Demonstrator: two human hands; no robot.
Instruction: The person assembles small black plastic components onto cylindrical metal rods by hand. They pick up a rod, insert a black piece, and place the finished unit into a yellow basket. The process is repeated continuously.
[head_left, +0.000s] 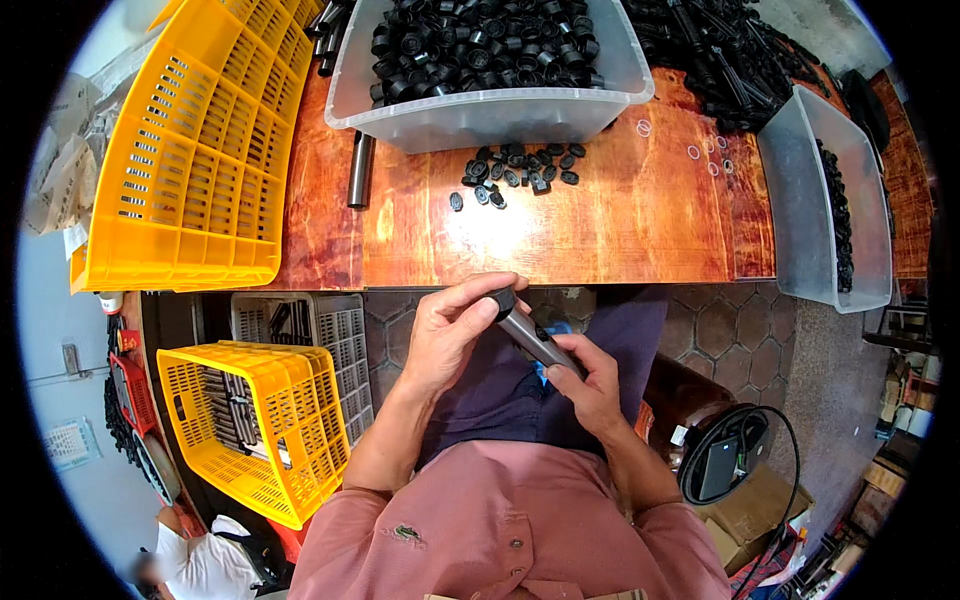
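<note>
Just in front of the table edge, I hold a dark grey metal tube (538, 342) slantwise between both hands. My left hand (447, 338) pinches the tube's upper left end, where a black cap (504, 302) sits; the thumb and fingers are on the cap. Around the lower right part of the tube, my right hand (592, 383) is closed, with its thumb along the side. A dark opening shows in the tube's side near the right fingers. Small black oval pieces (513, 172) lie loosely heaped on the table beyond my hands.
A translucent bin (480, 118) of black caps stands on the wooden table (620, 230). Another tube (361, 170) lies left of it. Clear rings (694, 153) and a second bin (810, 200) are rightward. Yellow crates (190, 215) stand left. Someone in white (205, 562) is at lower left.
</note>
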